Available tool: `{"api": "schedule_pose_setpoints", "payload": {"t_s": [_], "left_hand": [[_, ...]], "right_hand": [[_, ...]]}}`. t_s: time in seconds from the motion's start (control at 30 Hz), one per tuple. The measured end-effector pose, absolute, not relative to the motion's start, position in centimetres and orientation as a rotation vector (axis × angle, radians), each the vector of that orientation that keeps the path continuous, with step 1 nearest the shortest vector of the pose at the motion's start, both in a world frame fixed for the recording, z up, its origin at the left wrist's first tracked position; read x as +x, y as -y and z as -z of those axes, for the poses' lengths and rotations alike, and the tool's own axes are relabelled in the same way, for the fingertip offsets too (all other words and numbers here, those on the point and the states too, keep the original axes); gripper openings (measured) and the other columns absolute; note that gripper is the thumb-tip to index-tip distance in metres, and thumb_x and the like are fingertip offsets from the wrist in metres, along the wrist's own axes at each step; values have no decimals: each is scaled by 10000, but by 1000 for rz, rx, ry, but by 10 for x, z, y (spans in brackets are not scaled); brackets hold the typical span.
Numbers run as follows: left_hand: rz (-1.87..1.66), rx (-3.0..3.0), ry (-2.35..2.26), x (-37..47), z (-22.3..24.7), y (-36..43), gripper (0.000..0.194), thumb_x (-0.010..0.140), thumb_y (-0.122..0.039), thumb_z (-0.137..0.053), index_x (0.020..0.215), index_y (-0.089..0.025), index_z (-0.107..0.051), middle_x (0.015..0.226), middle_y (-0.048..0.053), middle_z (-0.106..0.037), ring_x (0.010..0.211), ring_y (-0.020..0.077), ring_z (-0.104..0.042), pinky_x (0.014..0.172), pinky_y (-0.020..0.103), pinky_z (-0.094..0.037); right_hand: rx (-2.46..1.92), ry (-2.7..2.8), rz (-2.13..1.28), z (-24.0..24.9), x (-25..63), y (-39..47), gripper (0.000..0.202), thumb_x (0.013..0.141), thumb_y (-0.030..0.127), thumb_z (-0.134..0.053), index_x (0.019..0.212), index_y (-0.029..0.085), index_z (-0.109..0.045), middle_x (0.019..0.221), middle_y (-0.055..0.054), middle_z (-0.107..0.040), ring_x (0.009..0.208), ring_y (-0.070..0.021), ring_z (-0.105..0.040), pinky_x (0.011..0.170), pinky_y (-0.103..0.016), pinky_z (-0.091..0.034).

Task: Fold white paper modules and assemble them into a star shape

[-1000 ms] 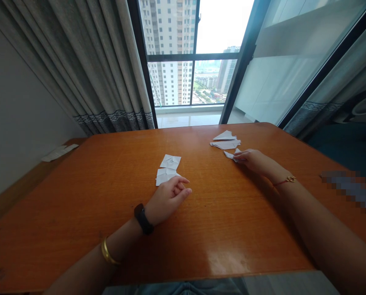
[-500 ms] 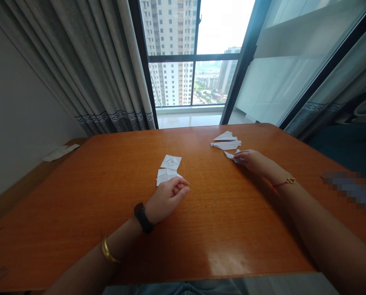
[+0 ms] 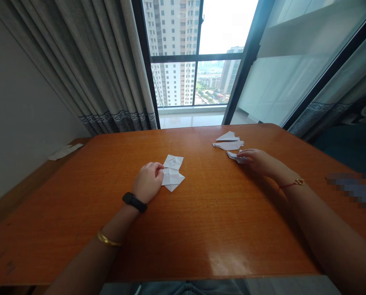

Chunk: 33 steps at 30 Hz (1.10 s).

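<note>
My left hand [image 3: 149, 179] is beside two white folded papers, its fingers curled inward and the tips at their left edge. Whether anything is pinched there is hidden. The upper folded paper [image 3: 173, 162] is a creased square. Just below it, the lower folded paper [image 3: 172, 177] has pointed corners at the right and bottom. Farther right, my right hand [image 3: 258, 162] has its fingers closed on the rear of a white paper plane [image 3: 235, 156]. Behind that lie two more paper planes, a middle plane [image 3: 228, 145] and a far plane [image 3: 228, 136], noses pointing left.
All of this lies on a glossy orange-brown wooden table [image 3: 195, 229]. Off its left side, some papers [image 3: 64, 151] rest on a ledge. A grey curtain [image 3: 109, 82] and a window frame [image 3: 198, 58] stand behind the far edge. A blurred patch [image 3: 355, 190] covers something at right.
My left hand has moved from the right of the folded papers to their left side, uncovering the lower one's points. My right hand stays at the near paper plane. The view shifted slightly.
</note>
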State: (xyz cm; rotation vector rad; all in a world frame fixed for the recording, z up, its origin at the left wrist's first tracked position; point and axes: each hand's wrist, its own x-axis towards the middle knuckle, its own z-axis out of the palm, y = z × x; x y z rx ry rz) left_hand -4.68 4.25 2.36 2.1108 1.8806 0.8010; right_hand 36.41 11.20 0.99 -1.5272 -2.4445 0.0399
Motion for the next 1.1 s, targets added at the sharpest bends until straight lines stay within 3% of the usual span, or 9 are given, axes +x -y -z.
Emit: {"api": "schedule_pose_setpoints", "payload": {"t_s": [0.2, 0.37, 0.47, 0.53, 0.63, 0.77, 0.83, 0.93, 1.1], "left_hand": [[-543, 2198, -1891, -41, -14, -37, 389, 791, -405, -601, 1122, -200, -608, 1122, 100, -635, 1061, 292, -553, 921, 421, -422], [-687, 2158, -1381, -23, -11, -26, 461, 757, -294, -677, 1192, -198, -556, 1155, 68, -626, 1007, 206, -594, 905, 326, -464], [-747, 2142, -1288, -18, -10, -23, 412, 797, -265, -635, 1193, -195, -544, 1160, 63, -621, 985, 179, -604, 909, 313, -470], [-773, 2183, -1343, -20, -8, -25, 341, 851, -264, -562, 1184, -189, -549, 1179, 73, -617, 1046, 185, -583, 957, 335, -447], [-711, 2289, -1564, -26, -3, -32, 329, 897, -308, -486, 1207, -220, -554, 1335, 82, -540, 1249, 243, -455, 1060, 464, -340], [-473, 2327, -1784, -34, -3, -39, 381, 913, -427, -444, 1277, -340, -515, 1465, 42, -420, 1376, 346, -271, 1034, 730, -53], [-480, 2325, -1812, -34, -7, -38, 354, 928, -441, -407, 1244, -343, -536, 1362, 45, -540, 1312, 323, -381, 1020, 740, 41], [-614, 2327, -1886, -33, -12, -36, 303, 944, -422, -374, 1105, -296, -598, 1130, 40, -674, 1130, 251, -538, 1071, 675, 36], [-555, 2325, -1839, -33, -4, -35, 390, 873, -453, -512, 1224, -282, -514, 1327, 81, -556, 1256, 289, -431, 1075, 666, -9]], "right_hand": [[-1438, 2236, 139, -31, 335, -96, 259, 819, 197, -516, 989, 162, -708, 1057, -102, -684, 982, -272, -623, 888, -399, -477], [-1294, 2317, -93, -34, 255, -58, 231, 880, 270, -504, 1014, 182, -671, 1005, -87, -676, 942, -233, -600, 880, -378, -446], [-1342, 2366, -249, -24, 215, -36, 442, 768, 519, -648, 1056, 185, -643, 1049, -118, -626, 966, -273, -548, 854, -406, -434], [-1396, 2367, -371, -17, 201, -27, 513, 653, 564, -736, 988, 188, -641, 1020, -114, -603, 942, -273, -528, 809, -392, -434], [-1434, 2308, -585, -10, 196, -25, 472, 575, 444, -820, 905, 188, -600, 928, -70, -604, 853, -227, -528, 726, -334, -428], [-1389, 2166, -915, -10, 200, -29, 349, 625, 263, -785, 887, 194, -564, 841, -14, -624, 734, -161, -541, 641, -273, -411], [-1335, 2071, -1070, -12, 203, -31, 300, 670, 227, -739, 920, 188, -579, 844, -12, -637, 712, -145, -550, 628, -261, -417], [-1275, 1991, -1246, -16, 208, -36, 247, 711, 220, -688, 943, 167, -620, 830, -17, -650, 677, -133, -552, 601, -249, -421], [-1262, 2060, -1355, -24, 223, -42, 197, 744, 277, -660, 889, 143, -669, 745, -8, -641, 612, -115, -512, 537, -232, -381]]}}
